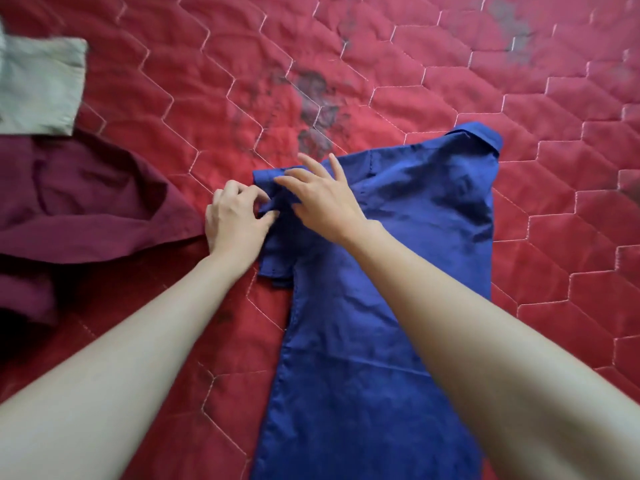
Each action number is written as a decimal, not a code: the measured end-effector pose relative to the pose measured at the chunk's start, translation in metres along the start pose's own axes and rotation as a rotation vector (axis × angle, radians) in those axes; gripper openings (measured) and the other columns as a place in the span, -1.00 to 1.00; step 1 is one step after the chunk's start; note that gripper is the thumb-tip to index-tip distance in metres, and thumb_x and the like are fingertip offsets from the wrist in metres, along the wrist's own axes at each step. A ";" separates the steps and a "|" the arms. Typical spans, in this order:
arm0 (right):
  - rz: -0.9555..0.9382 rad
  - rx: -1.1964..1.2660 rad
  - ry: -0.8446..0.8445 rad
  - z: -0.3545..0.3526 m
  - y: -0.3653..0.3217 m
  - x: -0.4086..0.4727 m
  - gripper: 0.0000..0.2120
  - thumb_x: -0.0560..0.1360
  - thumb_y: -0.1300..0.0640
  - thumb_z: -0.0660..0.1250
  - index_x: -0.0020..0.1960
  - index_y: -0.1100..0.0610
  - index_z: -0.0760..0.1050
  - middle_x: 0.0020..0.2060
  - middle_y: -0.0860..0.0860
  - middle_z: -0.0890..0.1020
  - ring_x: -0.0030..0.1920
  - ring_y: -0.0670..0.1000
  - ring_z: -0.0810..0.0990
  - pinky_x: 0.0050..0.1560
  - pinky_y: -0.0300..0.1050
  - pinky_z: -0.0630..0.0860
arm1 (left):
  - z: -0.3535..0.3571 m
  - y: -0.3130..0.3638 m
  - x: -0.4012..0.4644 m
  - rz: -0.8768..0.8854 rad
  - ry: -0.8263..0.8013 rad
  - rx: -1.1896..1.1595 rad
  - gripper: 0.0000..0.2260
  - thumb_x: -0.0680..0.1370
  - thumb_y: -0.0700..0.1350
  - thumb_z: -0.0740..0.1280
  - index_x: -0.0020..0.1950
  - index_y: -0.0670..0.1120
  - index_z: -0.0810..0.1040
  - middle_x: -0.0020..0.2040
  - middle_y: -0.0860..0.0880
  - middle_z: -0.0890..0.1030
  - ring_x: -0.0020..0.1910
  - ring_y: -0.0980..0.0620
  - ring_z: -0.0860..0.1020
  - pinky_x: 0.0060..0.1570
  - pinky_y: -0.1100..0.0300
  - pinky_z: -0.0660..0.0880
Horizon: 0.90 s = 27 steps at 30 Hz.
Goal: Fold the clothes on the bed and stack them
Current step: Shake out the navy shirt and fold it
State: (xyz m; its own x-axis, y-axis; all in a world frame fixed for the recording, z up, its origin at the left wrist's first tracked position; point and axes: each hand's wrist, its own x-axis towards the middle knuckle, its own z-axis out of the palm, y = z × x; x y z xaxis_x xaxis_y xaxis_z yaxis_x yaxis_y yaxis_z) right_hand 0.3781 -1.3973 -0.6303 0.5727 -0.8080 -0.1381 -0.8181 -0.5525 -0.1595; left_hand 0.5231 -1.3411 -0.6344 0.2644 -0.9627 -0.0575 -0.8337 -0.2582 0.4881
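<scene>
Both forearms enter from the bottom edge of the frame and converge on the blue short-sleeved shirt [398,258], which lies flat on the red quilted bedspread [450,64] and runs from the bottom centre up to its collar at centre right. Its right-hand edge is straight, which suggests that side is already folded in; its left sleeve [277,237] projects toward the centre of the frame and is the part being worked. At that sleeve, the left hand [235,216] pinches the cloth between thumb and curled fingers, apparently to lift the sleeve so that it can be turned inward over the body of the shirt. Just beside it, the right hand [322,202] rests on the shoulder area with fingers spread and nearly straight, gripping nothing; this placement likely pins the fabric so the fold line stays put while the sleeve moves. Judged from this layout, the step in hand is the left-side fold, with the lengthwise folding and stacking not yet done. Outward from the shirt, a maroon garment [86,209] lies crumpled at the left of the frame, close to the left hand but not touching the shirt; it appears unfolded. Above it, at the upper left, a pale grey-green cloth item [38,88] lies flat with squared edges, partly cut off by the frame edge; whether it is a folded garment cannot be told.
</scene>
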 end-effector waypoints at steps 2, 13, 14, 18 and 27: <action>0.015 0.007 0.017 -0.004 0.004 0.006 -0.63 0.52 0.14 0.28 0.32 0.00 0.46 0.24 -0.06 0.51 0.41 0.02 0.29 0.49 0.17 -0.06 | 0.001 0.004 -0.006 -0.007 0.066 -0.074 -0.85 0.45 -0.12 0.45 0.00 -0.09 0.62 0.01 -0.09 0.53 0.05 -0.14 0.45 0.03 0.08 0.31; 0.050 0.149 0.207 0.012 0.010 -0.098 -0.72 0.42 0.34 0.25 0.01 0.14 0.65 -0.01 0.01 0.67 0.12 0.08 0.59 0.39 0.08 0.20 | 0.017 -0.007 -0.072 0.446 0.012 -0.102 -0.87 0.45 -0.23 0.42 -0.03 -0.19 0.68 0.10 -0.20 0.62 0.08 -0.20 0.59 0.12 -0.01 0.48; 0.066 0.166 0.204 0.016 0.009 -0.104 -0.71 0.44 0.34 0.25 0.05 0.14 0.65 0.06 0.00 0.66 0.18 0.05 0.58 0.40 0.09 0.19 | 0.019 -0.010 -0.076 0.428 -0.001 -0.104 -0.87 0.48 -0.22 0.42 -0.01 -0.20 0.69 0.12 -0.22 0.62 0.12 -0.21 0.59 0.15 -0.04 0.48; 0.103 0.163 0.319 0.017 0.003 -0.098 -0.84 0.53 0.17 0.31 0.06 0.11 0.64 -0.09 -0.02 0.68 0.00 0.06 0.62 0.24 0.03 0.33 | 0.023 -0.014 -0.085 0.341 0.028 -0.145 -0.89 0.48 -0.22 0.43 -0.03 -0.19 0.69 0.13 -0.21 0.62 0.12 -0.21 0.58 0.14 -0.06 0.48; 0.018 0.017 -0.003 0.004 0.012 -0.050 -0.61 0.46 0.01 0.40 0.28 -0.10 0.50 0.28 -0.03 0.43 0.22 0.07 0.39 0.05 -0.05 0.24 | 0.019 -0.013 -0.078 0.288 0.048 -0.184 -0.81 0.42 -0.22 0.47 0.02 -0.18 0.65 0.05 -0.09 0.65 0.04 -0.15 0.56 0.07 0.08 0.39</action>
State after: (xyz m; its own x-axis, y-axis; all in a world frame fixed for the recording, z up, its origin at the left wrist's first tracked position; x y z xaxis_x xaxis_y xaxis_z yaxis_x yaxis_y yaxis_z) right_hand 0.3400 -1.3626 -0.6294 0.5584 -0.8170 -0.1439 -0.8270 -0.5346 -0.1740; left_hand 0.5042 -1.2646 -0.6533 0.0570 -0.9878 0.1447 -0.7774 0.0470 0.6273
